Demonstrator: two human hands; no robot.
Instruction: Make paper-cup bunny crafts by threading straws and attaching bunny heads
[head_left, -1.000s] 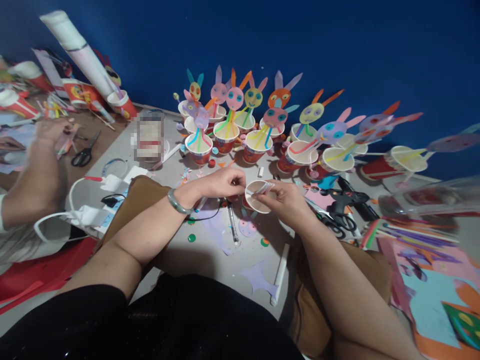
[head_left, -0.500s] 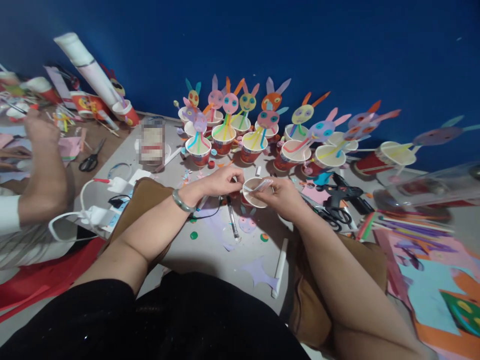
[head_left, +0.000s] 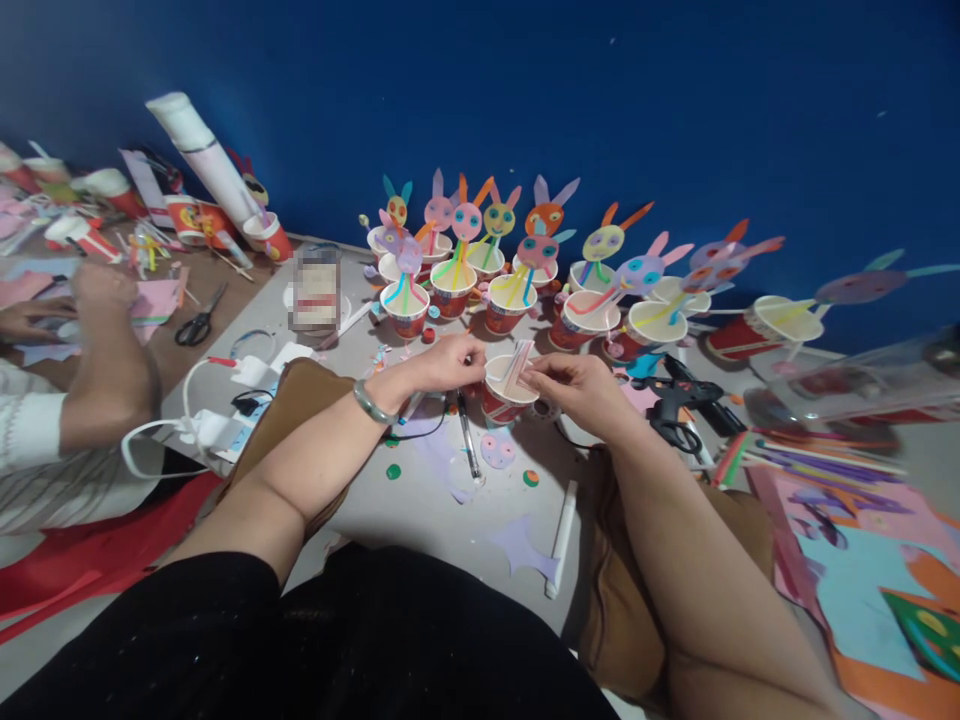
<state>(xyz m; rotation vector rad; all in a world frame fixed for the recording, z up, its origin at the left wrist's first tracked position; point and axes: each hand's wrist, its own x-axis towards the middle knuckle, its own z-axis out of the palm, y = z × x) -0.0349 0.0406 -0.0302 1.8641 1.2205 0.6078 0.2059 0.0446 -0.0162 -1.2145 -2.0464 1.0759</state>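
A red and white paper cup [head_left: 507,408] stands in front of me between my two hands. My right hand [head_left: 581,388] has thumb and fingers pinched at its right rim, closed on a bundle of thin whitish strips [head_left: 520,362] that rises out of the cup. My left hand [head_left: 450,362] is closed in a pinch at the cup's left rim; what its fingertips hold is too small to make out. Just below lie a pen [head_left: 469,440] and a purple paper face [head_left: 498,450].
Rabbit-headed paper cups [head_left: 507,305] stand in rows along the blue wall. To the right are a black glue gun [head_left: 694,390] and coloured paper [head_left: 855,580]. On the left are white plugs [head_left: 214,425], scissors [head_left: 196,325] and another person's arm [head_left: 105,350].
The strips have come more upright, and the cup shows more of its red side. My right hand has shifted slightly, off the cup's front. The whole view has tilted a little.
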